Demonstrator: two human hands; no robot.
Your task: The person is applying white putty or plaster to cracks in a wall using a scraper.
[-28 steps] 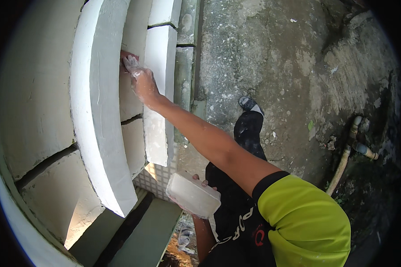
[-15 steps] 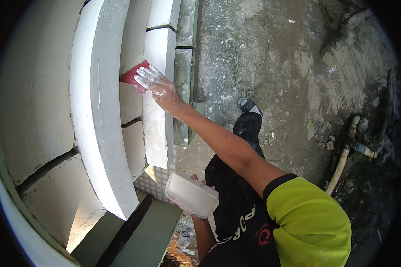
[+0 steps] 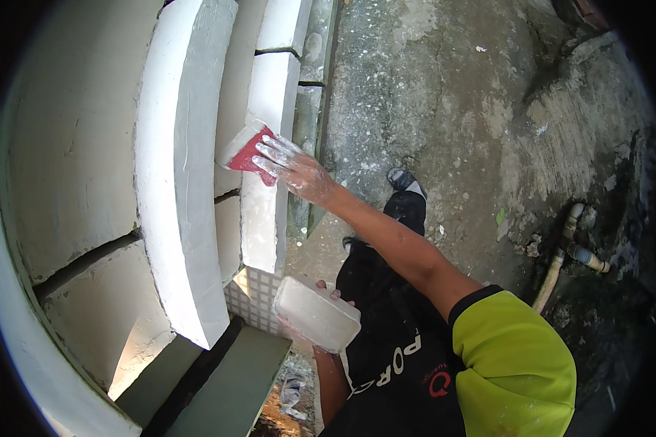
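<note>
My right hand (image 3: 300, 173), dusted with white, grips a red putty spreader (image 3: 249, 156), its fingers laid along the flat of it. Pale putty coats the spreader's far edge, which is at the recessed band beside the narrower white ledge (image 3: 268, 102) of the moulding. Low in the middle, my left hand (image 3: 335, 293) holds a rectangular block-like container (image 3: 317, 317) with a smooth off-white face. Only some fingertips show past its upper edge; the palm is hidden behind it.
A wider curved ledge (image 3: 176, 175) juts out on the left, with dark cracks (image 3: 87, 266) in the wall beyond. Greenish slabs (image 3: 226, 382) lie below. Stained concrete ground (image 3: 444, 87) stretches to the right, where old pipes (image 3: 561, 255) stick up. My shod foot (image 3: 407, 180) stands on it.
My right hand and the spreader have shifted right and down in view, and the spreader's putty-coated edge now shows. The ledges also shift right in the picture. The container stays in my left hand.
</note>
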